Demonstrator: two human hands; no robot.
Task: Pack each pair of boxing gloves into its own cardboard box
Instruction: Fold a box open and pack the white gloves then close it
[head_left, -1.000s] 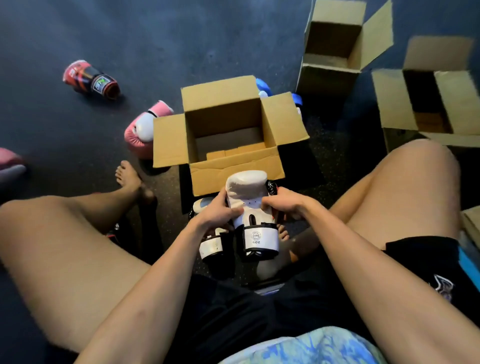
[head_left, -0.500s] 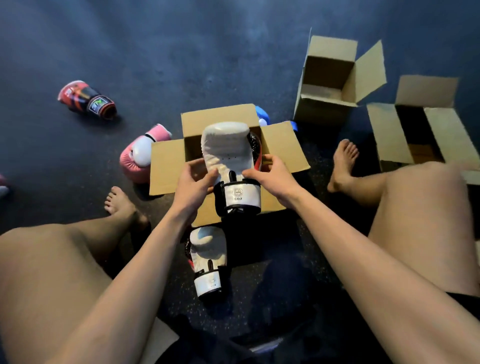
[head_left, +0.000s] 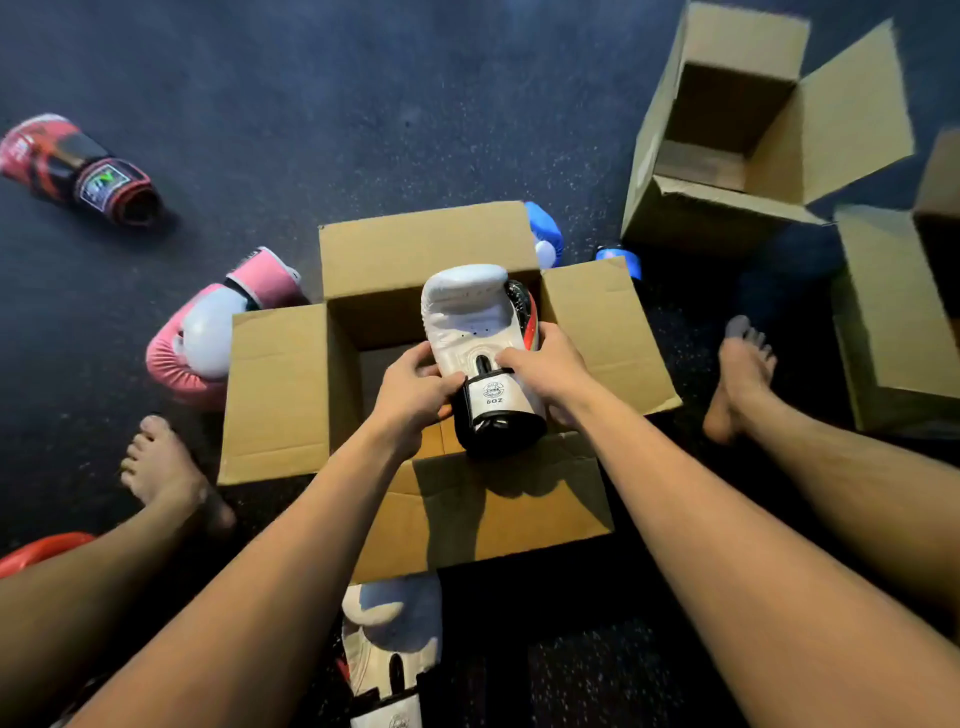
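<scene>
Fingers (head_left: 514, 359) of L hand (head_left: 413, 397) & R hand (head_left: 553, 371) grip white padded boxing glove (head_left: 467, 317) over open brown cardboard box (head_left: 280, 395); lay flat, leave room for mate (head_left: 389, 636).

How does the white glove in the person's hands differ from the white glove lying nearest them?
The held white glove is gripped by the left hand and right hand over the open cardboard box; the floor white glove lies untouched outside it. The floor one is cut off by the frame's bottom edge; the held one is not. Both are white, palm side up, cuffs toward the person.
</scene>
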